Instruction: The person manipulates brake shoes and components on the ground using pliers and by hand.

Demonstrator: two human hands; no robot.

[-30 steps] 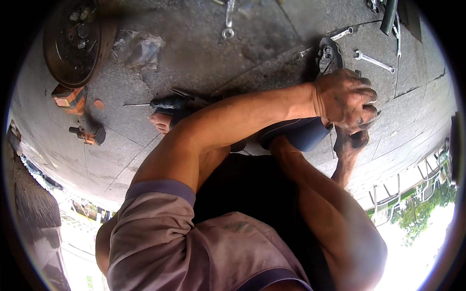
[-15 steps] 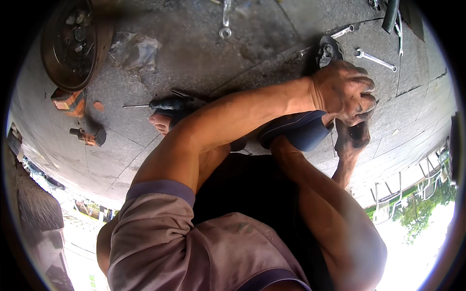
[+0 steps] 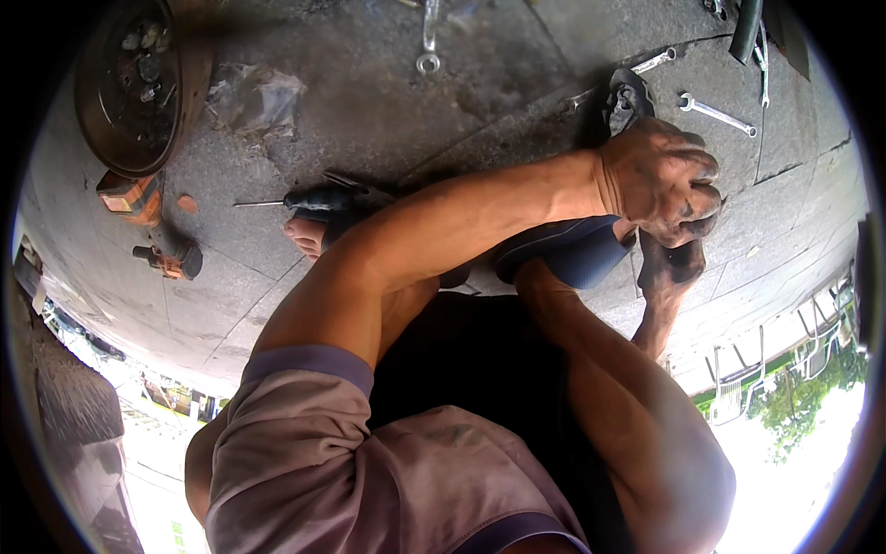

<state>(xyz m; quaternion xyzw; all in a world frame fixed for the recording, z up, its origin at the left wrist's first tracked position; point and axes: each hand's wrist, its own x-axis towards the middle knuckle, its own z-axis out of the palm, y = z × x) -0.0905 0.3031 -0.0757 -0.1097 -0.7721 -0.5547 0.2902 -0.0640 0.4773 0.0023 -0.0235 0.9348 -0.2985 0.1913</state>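
My left arm reaches across to the right, over my sandalled foot (image 3: 586,254). My left hand (image 3: 660,180) is a closed, grease-darkened fist around a dark, dirty metal part (image 3: 628,100), whose rounded end sticks out beyond the knuckles. What lies inside the fist is hidden. Just below it, my right hand (image 3: 672,266), blackened too, is closed with its fingers curled beside my right leg. Whatever it grips is hidden by shadow and the left hand. Close to the part lie a combination wrench (image 3: 718,115) and another wrench (image 3: 655,61).
A screwdriver (image 3: 309,199) with a dark handle lies by my left foot. Farther left are an orange-and-black cordless power tool (image 3: 152,222) and a round brown metal pan (image 3: 97,129) with small parts. Another wrench (image 3: 428,42) lies ahead on grey paving, near clear plastic (image 3: 258,97).
My left hand has shifted very slightly to the right and down. The right hand stays nearly in place; the tools lie where they were.
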